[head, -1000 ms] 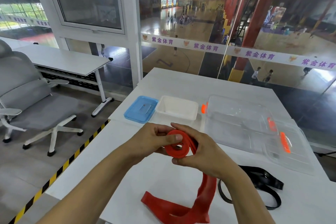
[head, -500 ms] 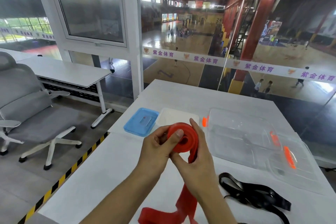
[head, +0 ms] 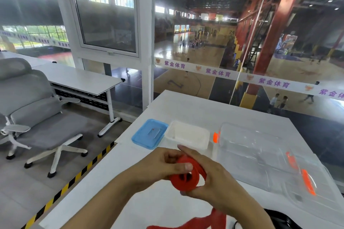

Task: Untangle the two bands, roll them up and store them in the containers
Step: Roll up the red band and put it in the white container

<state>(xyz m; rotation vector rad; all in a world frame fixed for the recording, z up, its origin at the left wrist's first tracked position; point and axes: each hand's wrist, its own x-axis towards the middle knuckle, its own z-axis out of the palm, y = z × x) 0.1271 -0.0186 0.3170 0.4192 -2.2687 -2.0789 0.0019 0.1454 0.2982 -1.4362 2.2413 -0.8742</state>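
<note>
Both hands hold the red band (head: pixel 184 178) above the white table (head: pixel 141 208). The left hand (head: pixel 158 169) pinches the coil with its thumb on top, and the right hand (head: pixel 214 178) cups it from behind, fingers curled round the far side. Compared with a second ago the coil is thicker and the loose tail below the grip is shorter, so the rolling is well along but not finished. The tail hangs down under the right wrist onto the table. The black band (head: pixel 279 219) lies below and right of the grip, probably not yet rolled, though little of it shows. Beyond the grip stand the white box (head: pixel 188 135), the blue lid (head: pixel 149 134) and the clear box (head: pixel 256 156).
</note>
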